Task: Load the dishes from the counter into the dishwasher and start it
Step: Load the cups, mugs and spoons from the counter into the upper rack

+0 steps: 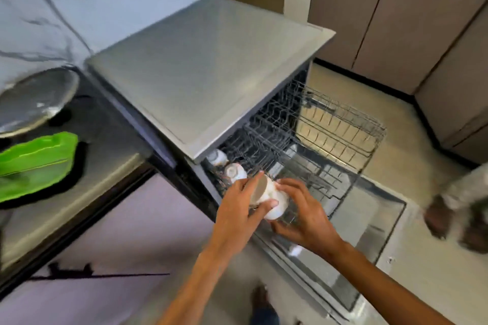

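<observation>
A white cup (272, 199) is held on its side between both hands over the near left corner of the pulled-out upper rack (317, 137) of an open dishwasher (206, 71). The cup's tan mouth is turned toward the left hand (239, 204), whose fingers and thumb are curled round the rim end. The base end is cupped by the right hand (303, 215), its fingers wrapped loosely against the white body. Whether the cup touches the rack wires cannot be told. Two more white cups (233, 170) are seen inverted in the rack just behind it, one partly hidden under the dishwasher's grey top. The dishwasher door (369, 240) is lowered flat beneath the rack. On the dark counter (111, 124) at the left, a green plate (34, 163) and a round steel lid (34, 100) are seen, both blurred. Brown cabinet doors (375, 16) are shown at the upper right, above a pale tiled floor (412, 155).
</observation>
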Demonstrator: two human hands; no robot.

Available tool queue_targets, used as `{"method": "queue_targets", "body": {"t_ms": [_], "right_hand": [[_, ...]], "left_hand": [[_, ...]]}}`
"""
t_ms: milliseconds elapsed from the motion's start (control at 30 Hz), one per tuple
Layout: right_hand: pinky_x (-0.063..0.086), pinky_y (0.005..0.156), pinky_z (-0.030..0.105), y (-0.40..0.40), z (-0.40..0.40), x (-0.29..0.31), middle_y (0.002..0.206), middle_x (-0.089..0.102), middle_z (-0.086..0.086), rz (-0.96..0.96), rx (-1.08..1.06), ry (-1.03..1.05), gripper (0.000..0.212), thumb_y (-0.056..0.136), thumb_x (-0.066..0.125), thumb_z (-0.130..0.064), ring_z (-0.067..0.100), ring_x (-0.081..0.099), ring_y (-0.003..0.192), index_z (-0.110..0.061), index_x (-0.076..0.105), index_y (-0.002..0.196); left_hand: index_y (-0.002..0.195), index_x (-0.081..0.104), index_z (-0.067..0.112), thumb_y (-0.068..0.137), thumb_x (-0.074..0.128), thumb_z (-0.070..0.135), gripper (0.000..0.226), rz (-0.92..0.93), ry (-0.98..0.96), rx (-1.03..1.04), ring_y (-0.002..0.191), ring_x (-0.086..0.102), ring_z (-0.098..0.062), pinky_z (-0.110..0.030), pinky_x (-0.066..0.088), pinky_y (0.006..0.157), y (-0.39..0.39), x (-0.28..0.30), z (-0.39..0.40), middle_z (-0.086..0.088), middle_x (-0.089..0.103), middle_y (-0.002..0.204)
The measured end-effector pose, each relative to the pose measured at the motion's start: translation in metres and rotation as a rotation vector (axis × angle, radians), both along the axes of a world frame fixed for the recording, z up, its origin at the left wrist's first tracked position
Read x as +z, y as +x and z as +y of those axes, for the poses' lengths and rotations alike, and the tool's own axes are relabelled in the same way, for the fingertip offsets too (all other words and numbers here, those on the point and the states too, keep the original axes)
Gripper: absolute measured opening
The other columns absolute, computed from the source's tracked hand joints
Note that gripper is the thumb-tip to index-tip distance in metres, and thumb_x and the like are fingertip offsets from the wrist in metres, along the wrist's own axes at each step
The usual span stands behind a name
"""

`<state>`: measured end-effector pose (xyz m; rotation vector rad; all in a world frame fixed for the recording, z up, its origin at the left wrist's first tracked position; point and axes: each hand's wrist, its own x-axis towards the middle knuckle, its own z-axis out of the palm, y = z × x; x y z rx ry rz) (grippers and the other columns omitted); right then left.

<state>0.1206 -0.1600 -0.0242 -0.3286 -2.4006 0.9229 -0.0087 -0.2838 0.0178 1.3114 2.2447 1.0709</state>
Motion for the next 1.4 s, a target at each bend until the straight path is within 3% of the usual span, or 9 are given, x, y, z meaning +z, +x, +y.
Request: {"method": "queue_targets", "body": {"t_ms": [67, 200, 300, 400, 533, 767, 867, 1033, 1400], "right_hand": [[0.053, 0.085, 0.028, 0.001, 0.014, -0.029, 0.126, 0.049, 0.013, -0.035, -0.027, 0.014, 0.069, 0.070, 0.076, -0.035, 0.015, 0.049, 0.118, -0.015, 0.041, 0.126], [0.057, 0.078, 0.032, -0.011, 0.043, -0.077, 0.118, 0.050, 0.011, -0.122, -0.104, -0.008, 0.066, 0.067, 0.071, -0.042, 0.020, 0.055, 0.102, -0.015, 0.047, 0.123], [0.058, 0.072, 0.038, -0.033, 0.064, -0.097, 0.113, 0.051, 0.007, -0.248, -0.155, -0.121, 0.069, 0.061, 0.075, -0.042, 0.020, 0.056, 0.094, -0.014, 0.054, 0.121], [0.053, 0.071, 0.035, -0.067, 0.073, -0.107, 0.105, 0.055, 0.006, -0.360, -0.186, -0.140, 0.071, 0.057, 0.073, -0.052, 0.022, 0.058, 0.088, -0.016, 0.060, 0.117], [0.050, 0.071, 0.028, -0.109, 0.072, -0.118, 0.104, 0.061, 0.004, -0.573, -0.169, -0.176, 0.076, 0.056, 0.068, -0.064, 0.018, 0.058, 0.084, -0.018, 0.061, 0.117], [0.052, 0.087, 0.037, -0.157, 0.067, -0.144, 0.125, 0.058, 0.007, -0.977, -0.112, -0.074, 0.074, 0.067, 0.075, -0.055, 0.026, 0.057, 0.112, -0.023, 0.051, 0.130], [0.053, 0.086, 0.038, -0.159, 0.065, -0.159, 0.122, 0.059, 0.005, -0.991, -0.160, -0.092, 0.071, 0.066, 0.075, -0.055, 0.025, 0.058, 0.109, -0.021, 0.055, 0.125], [0.055, 0.082, 0.037, -0.159, 0.071, -0.168, 0.115, 0.065, 0.004, -0.900, -0.201, -0.212, 0.042, 0.079, 0.069, -0.046, 0.023, 0.062, 0.102, -0.024, 0.065, 0.115], [0.055, 0.066, 0.034, -0.163, 0.054, -0.172, 0.091, 0.069, 0.008, -0.767, -0.353, -0.277, 0.039, 0.082, 0.067, -0.046, 0.025, 0.067, 0.080, -0.014, 0.068, 0.104]], "left_hand": [[0.143, 0.038, 0.028, 0.089, 0.042, 0.065, 0.065, -0.017, -0.016, -0.076, 0.116, 0.049, -0.006, -0.031, 0.042, 0.098, -0.006, -0.036, 0.015, 0.008, 0.053, 0.125], [0.145, 0.036, 0.018, 0.101, 0.015, 0.053, 0.060, 0.399, -0.232, -0.163, 0.136, 0.038, -0.018, -0.047, 0.032, 0.110, -0.034, -0.112, 0.015, -0.004, 0.048, 0.142], [0.146, 0.035, 0.016, 0.103, 0.011, 0.047, 0.058, 0.530, -0.381, -0.165, 0.141, 0.024, -0.024, -0.047, 0.031, 0.110, -0.049, -0.155, -0.003, -0.008, 0.032, 0.151], [0.150, 0.023, 0.018, 0.103, 0.017, 0.044, 0.055, 0.570, -0.357, -0.169, 0.145, 0.014, -0.021, -0.041, 0.017, 0.113, -0.050, -0.171, -0.010, -0.006, 0.021, 0.156], [0.152, 0.016, 0.019, 0.101, 0.026, 0.044, 0.058, 0.563, -0.373, -0.179, 0.146, 0.009, -0.020, -0.040, 0.014, 0.114, -0.050, -0.171, -0.010, -0.005, 0.011, 0.159], [0.153, 0.006, 0.021, 0.102, 0.028, 0.039, 0.058, 0.510, -0.401, -0.180, 0.146, 0.002, -0.020, -0.040, 0.013, 0.113, -0.053, -0.178, -0.011, -0.002, 0.000, 0.160], [0.153, 0.005, 0.022, 0.101, 0.028, 0.037, 0.058, 0.505, -0.396, -0.174, 0.146, 0.004, -0.021, -0.041, 0.015, 0.112, -0.052, -0.181, -0.011, -0.003, 0.002, 0.160], [0.153, 0.009, 0.021, 0.101, 0.024, 0.035, 0.056, 0.499, -0.388, -0.161, 0.146, 0.005, -0.022, -0.041, 0.017, 0.111, -0.052, -0.184, -0.011, -0.004, 0.005, 0.160], [0.153, 0.005, 0.021, 0.101, 0.025, 0.032, 0.057, 0.491, -0.390, -0.152, 0.146, 0.005, -0.022, -0.046, 0.020, 0.115, -0.049, -0.185, -0.011, -0.004, 0.004, 0.160]]}}
